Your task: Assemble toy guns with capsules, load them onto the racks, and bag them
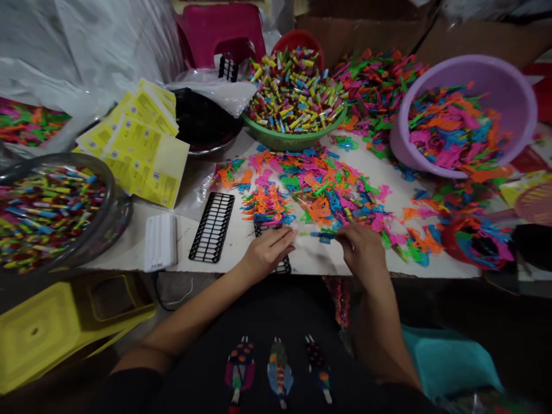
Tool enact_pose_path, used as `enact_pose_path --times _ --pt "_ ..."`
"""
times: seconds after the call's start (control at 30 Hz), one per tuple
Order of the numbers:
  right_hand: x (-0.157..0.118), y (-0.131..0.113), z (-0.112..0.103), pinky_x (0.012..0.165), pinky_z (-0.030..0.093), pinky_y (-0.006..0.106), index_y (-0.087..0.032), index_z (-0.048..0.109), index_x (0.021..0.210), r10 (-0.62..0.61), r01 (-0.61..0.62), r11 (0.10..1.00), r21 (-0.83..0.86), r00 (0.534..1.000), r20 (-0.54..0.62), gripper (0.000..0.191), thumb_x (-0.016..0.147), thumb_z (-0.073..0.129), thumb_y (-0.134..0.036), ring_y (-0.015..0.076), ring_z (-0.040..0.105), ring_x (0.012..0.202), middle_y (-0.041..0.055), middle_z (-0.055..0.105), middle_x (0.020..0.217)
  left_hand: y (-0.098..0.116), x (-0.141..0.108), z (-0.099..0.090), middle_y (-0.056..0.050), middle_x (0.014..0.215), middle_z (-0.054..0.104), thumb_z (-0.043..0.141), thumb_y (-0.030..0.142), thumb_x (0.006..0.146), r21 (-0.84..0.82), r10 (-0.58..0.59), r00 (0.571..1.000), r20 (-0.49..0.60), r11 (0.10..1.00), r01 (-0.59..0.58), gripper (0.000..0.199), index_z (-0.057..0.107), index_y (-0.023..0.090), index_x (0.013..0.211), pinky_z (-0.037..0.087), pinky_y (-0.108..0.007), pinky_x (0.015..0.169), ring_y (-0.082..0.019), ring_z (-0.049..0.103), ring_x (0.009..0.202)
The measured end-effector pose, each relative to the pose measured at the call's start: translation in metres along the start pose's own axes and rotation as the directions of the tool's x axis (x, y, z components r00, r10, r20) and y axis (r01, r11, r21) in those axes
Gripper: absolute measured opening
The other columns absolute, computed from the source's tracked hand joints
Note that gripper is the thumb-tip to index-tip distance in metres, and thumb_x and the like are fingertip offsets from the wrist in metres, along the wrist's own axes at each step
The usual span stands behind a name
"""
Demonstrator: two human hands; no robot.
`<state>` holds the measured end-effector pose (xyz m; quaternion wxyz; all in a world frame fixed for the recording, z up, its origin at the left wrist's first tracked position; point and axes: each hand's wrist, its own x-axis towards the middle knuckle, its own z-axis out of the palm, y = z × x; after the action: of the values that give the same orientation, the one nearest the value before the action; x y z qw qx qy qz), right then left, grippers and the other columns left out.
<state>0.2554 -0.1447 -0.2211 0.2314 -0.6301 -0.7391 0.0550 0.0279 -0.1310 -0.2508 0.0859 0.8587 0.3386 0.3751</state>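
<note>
My right hand (pixel 362 247) is closed, its fingertips pinching one end of a small blue plastic toy piece (pixel 325 236) with a thin yellowish tip pointing left. Close to that tip, my left hand (pixel 271 250) has its fingers pressed together over a black slotted plastic rack (pixel 283 265); what they hold, if anything, is hidden. Orange, pink and blue toy pieces (pixel 268 202) lie in a row on the upper part of this rack. A second black rack (pixel 212 227), with bare slots, lies to the left. Loose colourful toy pieces (pixel 319 184) are heaped just beyond my hands.
A green basin (pixel 284 141) of small wrapped tubes stands at the back, a purple tub (pixel 399 135) of toy pieces right. Left are a dark bowl (pixel 114 201), yellow printed sheets (pixel 142 161) and a white box (pixel 160 241). A red bowl (pixel 452 244) sits near the right edge.
</note>
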Motion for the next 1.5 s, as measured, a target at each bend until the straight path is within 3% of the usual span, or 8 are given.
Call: enact_pose_path --times 0.2,0.33,0.47,0.6,0.8,1.1,1.3,1.5 --pt "-0.003 -0.036 -0.019 0.073 0.044 0.029 -0.023 0.061 0.082 -0.237 0.178 0.918 0.355 0.963 0.131 0.013 0.081 0.049 -0.027 0.0163 0.057 0.080 0.0038 0.064 0.083 0.007 -0.003 0.017 -0.006 0.080 0.066 0.051 0.021 0.079 -0.100 -0.009 0.988 0.151 0.995 0.025 0.016 0.061 0.017 0.091 0.051 -0.026 0.066 -0.014 0.061 0.074" --pt "0.021 0.001 0.003 0.074 0.045 0.034 -0.020 0.059 0.096 0.117 -0.106 0.924 0.369 0.993 -0.008 0.032 0.075 0.053 -0.043 0.0194 0.058 0.083 0.0079 0.062 0.095 -0.008 -0.023 0.006 -0.005 0.080 0.066 0.055 0.021 0.075 -0.096 -0.149 0.989 -0.021 0.985 0.146 0.013 0.061 0.018 0.087 0.051 -0.025 0.068 -0.013 0.061 0.074" --pt "0.042 0.064 0.039 0.075 0.041 0.044 -0.013 0.063 0.085 0.514 -0.518 0.855 0.029 0.836 -0.191 0.040 0.064 0.062 -0.046 0.0281 0.054 0.086 0.0160 0.060 0.090 -0.026 -0.050 -0.005 -0.003 0.075 0.065 0.057 0.022 0.074 -0.077 -0.366 0.907 -0.209 0.931 0.358 0.012 0.062 0.018 0.085 0.050 -0.023 0.063 -0.011 0.060 0.064" --pt "0.042 0.095 0.063 0.073 0.042 0.044 -0.014 0.064 0.072 0.526 -0.529 0.848 0.035 0.830 -0.184 0.029 0.063 0.063 -0.041 0.0269 0.054 0.081 0.0134 0.060 0.081 -0.037 -0.066 -0.002 -0.002 0.070 0.064 0.057 0.026 0.075 -0.111 -0.528 0.804 -0.273 0.848 0.519 0.011 0.063 0.017 0.078 0.048 -0.020 0.055 -0.009 0.057 0.056" --pt "0.026 0.052 0.065 0.073 0.047 0.039 -0.014 0.063 0.083 0.597 -0.283 0.785 0.551 0.583 -0.552 0.030 0.069 0.056 -0.039 0.0194 0.057 0.076 0.0077 0.059 0.083 -0.050 -0.060 0.006 -0.004 0.072 0.066 0.057 0.026 0.076 -0.062 -0.379 0.900 -0.215 0.925 0.375 0.013 0.063 0.017 0.082 0.049 -0.021 0.059 -0.009 0.059 0.058" --pt "-0.003 -0.033 0.103 0.076 0.049 0.033 -0.019 0.064 0.076 0.428 -0.214 0.372 0.903 0.903 0.037 0.018 0.060 0.068 -0.027 0.0164 0.062 0.076 0.0015 0.067 0.080 -0.062 -0.055 0.015 -0.004 0.070 0.066 0.058 0.021 0.075 0.016 -0.304 0.909 -0.285 0.947 0.322 0.008 0.061 0.014 0.079 0.050 -0.020 0.061 -0.011 0.062 0.063" --pt "-0.001 -0.034 0.137 0.078 0.049 0.035 -0.017 0.065 0.080 0.405 -0.322 0.371 0.871 0.900 0.160 0.023 0.062 0.065 -0.032 0.0175 0.063 0.079 0.0028 0.068 0.083 -0.062 -0.059 0.013 -0.003 0.072 0.066 0.058 0.020 0.075 0.037 -0.316 0.903 -0.291 0.940 0.340 0.008 0.061 0.015 0.081 0.049 -0.020 0.063 -0.011 0.062 0.065" --pt "-0.002 -0.039 0.144 0.074 0.050 0.032 -0.018 0.067 0.080 0.408 -0.326 0.581 0.746 0.910 0.079 0.025 0.065 0.063 -0.037 0.0166 0.063 0.073 0.0030 0.068 0.079 -0.062 -0.055 0.011 -0.003 0.073 0.067 0.059 0.020 0.074 0.014 -0.336 0.903 -0.269 0.936 0.353 0.007 0.062 0.015 0.079 0.049 -0.020 0.063 -0.011 0.062 0.066"
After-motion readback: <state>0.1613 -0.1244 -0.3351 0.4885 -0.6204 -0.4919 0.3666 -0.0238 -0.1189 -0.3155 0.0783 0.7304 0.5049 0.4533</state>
